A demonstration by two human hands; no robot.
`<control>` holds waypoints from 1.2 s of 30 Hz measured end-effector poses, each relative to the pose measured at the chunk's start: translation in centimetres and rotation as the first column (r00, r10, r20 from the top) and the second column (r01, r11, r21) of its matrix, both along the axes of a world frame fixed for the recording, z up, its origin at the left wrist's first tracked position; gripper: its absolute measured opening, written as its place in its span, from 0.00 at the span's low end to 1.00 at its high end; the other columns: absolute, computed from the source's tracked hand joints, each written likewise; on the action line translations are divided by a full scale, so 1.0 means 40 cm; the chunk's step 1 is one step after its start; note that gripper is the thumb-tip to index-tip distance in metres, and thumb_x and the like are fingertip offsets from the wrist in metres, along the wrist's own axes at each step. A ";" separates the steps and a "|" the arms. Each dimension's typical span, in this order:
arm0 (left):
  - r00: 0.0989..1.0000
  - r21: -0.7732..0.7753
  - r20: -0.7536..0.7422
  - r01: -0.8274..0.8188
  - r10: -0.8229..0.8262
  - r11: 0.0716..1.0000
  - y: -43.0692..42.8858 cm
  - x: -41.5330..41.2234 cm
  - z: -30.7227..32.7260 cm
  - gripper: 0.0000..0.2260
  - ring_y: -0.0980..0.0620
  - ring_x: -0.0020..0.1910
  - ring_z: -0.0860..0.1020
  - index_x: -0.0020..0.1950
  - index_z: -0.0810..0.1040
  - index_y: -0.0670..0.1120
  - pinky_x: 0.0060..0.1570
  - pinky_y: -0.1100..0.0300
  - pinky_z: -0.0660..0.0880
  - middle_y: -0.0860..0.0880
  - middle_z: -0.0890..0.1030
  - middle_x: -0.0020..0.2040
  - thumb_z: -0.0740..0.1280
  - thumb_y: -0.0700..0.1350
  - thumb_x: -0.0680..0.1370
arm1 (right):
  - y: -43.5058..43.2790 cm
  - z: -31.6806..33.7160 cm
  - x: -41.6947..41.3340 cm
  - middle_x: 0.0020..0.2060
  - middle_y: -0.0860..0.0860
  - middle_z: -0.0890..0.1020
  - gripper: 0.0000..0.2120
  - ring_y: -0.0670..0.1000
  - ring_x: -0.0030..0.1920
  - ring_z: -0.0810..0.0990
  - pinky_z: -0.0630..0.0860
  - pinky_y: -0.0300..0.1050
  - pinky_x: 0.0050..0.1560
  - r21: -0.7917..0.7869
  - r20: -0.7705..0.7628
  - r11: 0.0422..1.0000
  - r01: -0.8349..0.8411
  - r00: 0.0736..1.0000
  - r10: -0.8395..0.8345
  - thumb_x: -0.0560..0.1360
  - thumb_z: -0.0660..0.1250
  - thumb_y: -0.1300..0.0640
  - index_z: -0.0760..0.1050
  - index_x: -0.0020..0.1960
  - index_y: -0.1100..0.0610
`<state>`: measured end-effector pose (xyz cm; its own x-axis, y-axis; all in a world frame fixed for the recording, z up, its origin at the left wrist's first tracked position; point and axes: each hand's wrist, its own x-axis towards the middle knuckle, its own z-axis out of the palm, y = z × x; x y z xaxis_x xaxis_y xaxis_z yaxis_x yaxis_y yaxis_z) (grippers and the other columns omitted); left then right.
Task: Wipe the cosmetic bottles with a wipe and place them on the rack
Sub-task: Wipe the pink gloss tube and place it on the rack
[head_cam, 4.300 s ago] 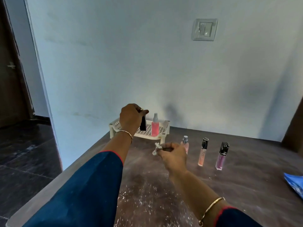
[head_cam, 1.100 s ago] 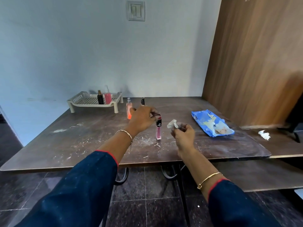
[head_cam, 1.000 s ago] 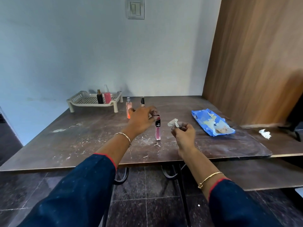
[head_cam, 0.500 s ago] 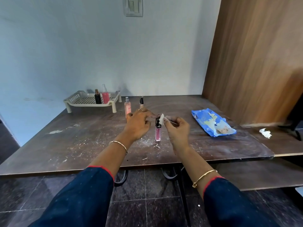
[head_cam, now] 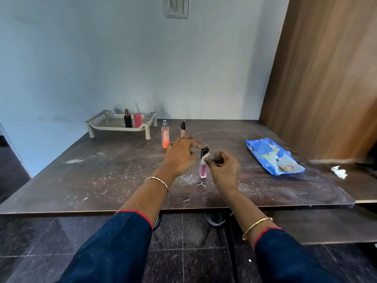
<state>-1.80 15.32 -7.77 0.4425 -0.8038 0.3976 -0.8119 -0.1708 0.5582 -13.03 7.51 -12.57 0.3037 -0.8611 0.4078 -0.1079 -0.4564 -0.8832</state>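
A pink lip-gloss tube with a black cap stands upright on the brown table. My left hand steadies it with a fingertip on the cap. My right hand pinches a small white wipe against the tube just below the cap. Behind stand an orange-pink spray bottle and a slim peach tube with a black cap. The cream rack at the back left holds a black bottle and a pink spray bottle.
A blue wipes packet lies at the right of the table. A crumpled white wipe sits on the lower table further right. A wooden panel rises at the right. White dust streaks the tabletop.
My right hand has brought the wipe from beside the tube onto it and slid it from the cap down to just below. My left hand stays at the cap.
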 end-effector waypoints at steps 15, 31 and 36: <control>0.999 0.051 -0.026 0.030 -0.029 0.998 0.000 0.004 0.021 0.20 0.53 0.67 0.68 0.55 0.80 0.52 0.70 0.45 0.60 0.54 0.76 0.61 0.59 0.32 0.73 | -0.008 -0.008 0.007 0.35 0.46 0.81 0.12 0.42 0.36 0.79 0.76 0.34 0.40 0.028 0.115 0.997 -0.075 0.991 0.071 0.70 0.72 0.69 0.76 0.39 0.52; 0.998 0.081 -0.047 0.042 -0.038 0.996 -0.006 0.008 0.019 0.20 0.52 0.68 0.68 0.56 0.80 0.52 0.70 0.46 0.61 0.54 0.76 0.62 0.60 0.31 0.73 | -0.034 0.025 0.010 0.40 0.51 0.84 0.05 0.49 0.41 0.82 0.77 0.40 0.44 0.054 0.178 0.985 -0.162 0.973 0.150 0.72 0.71 0.65 0.80 0.46 0.57; 0.999 0.084 -0.039 0.037 -0.034 0.996 -0.006 0.008 0.017 0.19 0.52 0.65 0.70 0.54 0.79 0.52 0.68 0.47 0.64 0.54 0.77 0.60 0.61 0.32 0.73 | -0.028 0.026 0.014 0.38 0.48 0.83 0.10 0.47 0.39 0.80 0.78 0.43 0.43 0.037 0.164 0.988 -0.149 0.976 0.141 0.69 0.75 0.62 0.78 0.41 0.49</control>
